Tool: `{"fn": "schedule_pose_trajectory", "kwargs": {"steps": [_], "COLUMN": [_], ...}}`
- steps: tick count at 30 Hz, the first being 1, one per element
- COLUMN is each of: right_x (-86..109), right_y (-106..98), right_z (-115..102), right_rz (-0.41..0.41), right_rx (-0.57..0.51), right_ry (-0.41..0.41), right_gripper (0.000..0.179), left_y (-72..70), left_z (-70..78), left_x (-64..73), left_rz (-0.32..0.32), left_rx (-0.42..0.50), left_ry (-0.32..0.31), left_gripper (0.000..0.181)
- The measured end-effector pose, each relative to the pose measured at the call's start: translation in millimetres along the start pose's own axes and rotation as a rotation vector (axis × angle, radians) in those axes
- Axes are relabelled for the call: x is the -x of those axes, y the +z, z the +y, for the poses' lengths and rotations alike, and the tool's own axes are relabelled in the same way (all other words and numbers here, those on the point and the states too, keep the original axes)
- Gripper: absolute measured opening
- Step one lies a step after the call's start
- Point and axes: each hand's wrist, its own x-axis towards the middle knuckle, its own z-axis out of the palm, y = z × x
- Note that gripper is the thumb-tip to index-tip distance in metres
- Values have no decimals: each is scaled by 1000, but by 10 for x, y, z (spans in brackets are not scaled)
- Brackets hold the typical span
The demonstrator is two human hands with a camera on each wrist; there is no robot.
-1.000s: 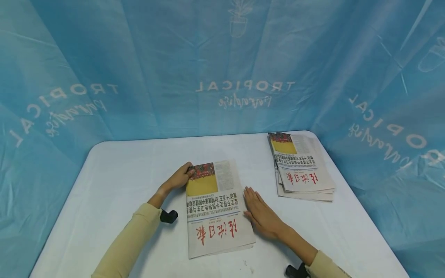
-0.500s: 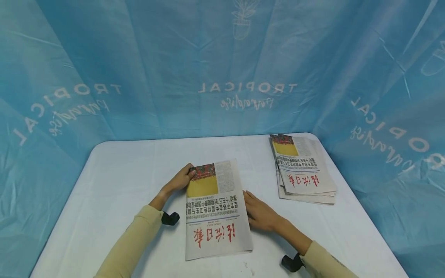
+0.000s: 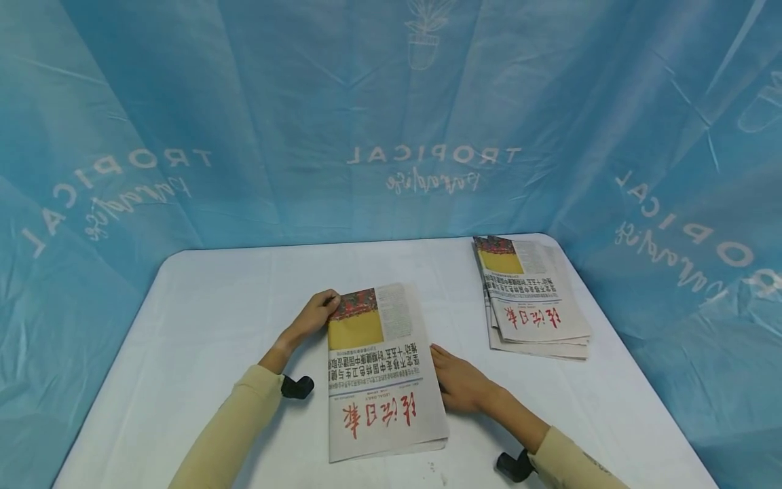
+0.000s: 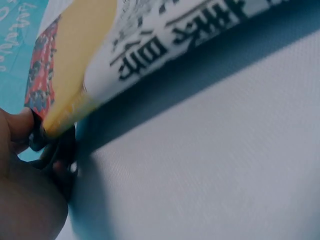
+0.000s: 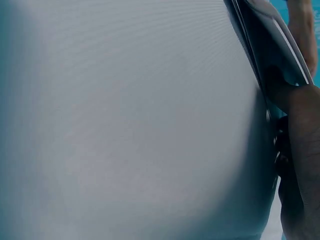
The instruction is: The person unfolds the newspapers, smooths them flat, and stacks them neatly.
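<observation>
A folded newspaper [image 3: 379,370] with red title characters and a yellow-and-red photo lies at the middle of the white table. My left hand [image 3: 316,312] pinches its far left corner. In the left wrist view, that corner is curled and the newspaper's edge [image 4: 145,60] stands raised over its shadow. At the right edge is my right hand [image 3: 459,382], with the fingers partly hidden by the paper. The right wrist view shows my right thumb [image 5: 282,90] tucked beneath an upper layer of the newspaper, the other fingers against the layered edge.
A stack of similar folded newspapers [image 3: 537,299] sits at the back right corner of the white table [image 3: 244,285]. Blue printed curtains [image 3: 379,102] hang behind and along both sides. Black wrist cameras [image 3: 515,466] are worn on both wrists.
My right hand has moved from lying flat beside the newspaper to its right edge, fingers slipping under. The newspaper has shifted slightly towards me; my left hand keeps its corner.
</observation>
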Motion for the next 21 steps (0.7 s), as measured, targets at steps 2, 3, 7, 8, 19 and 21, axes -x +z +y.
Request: {"fn": "schedule_pose_trajectory", "kwargs": {"steps": [2, 3, 7, 8, 19, 21], "right_x": [18, 27, 57, 60, 50, 54], "right_y": [-4, -2, 10, 14, -48, -54], "right_z": [2, 4, 18, 21, -6, -13], "right_rz": [3, 9, 36, 41, -31, -28], "right_rx": [-3, -4, -9, -14, -81, -79], "right_ry": [-2, -5, -28, -31, 58, 65], "right_gripper": [71, 72, 69, 68, 72, 74], "left_y": [-18, -26, -65, -74, -151, -156], "left_z": [-7, -11, -37, -45, 39, 27], "left_x": [11, 15, 25, 26, 39, 30], "left_rz": [-11, -14, -16, -13, 18, 26], "left_rx": [19, 27, 54, 63, 106, 100], "left_ry": [3, 3, 1, -6, -137, -153], "left_gripper": [26, 27, 28, 28, 62, 65]}}
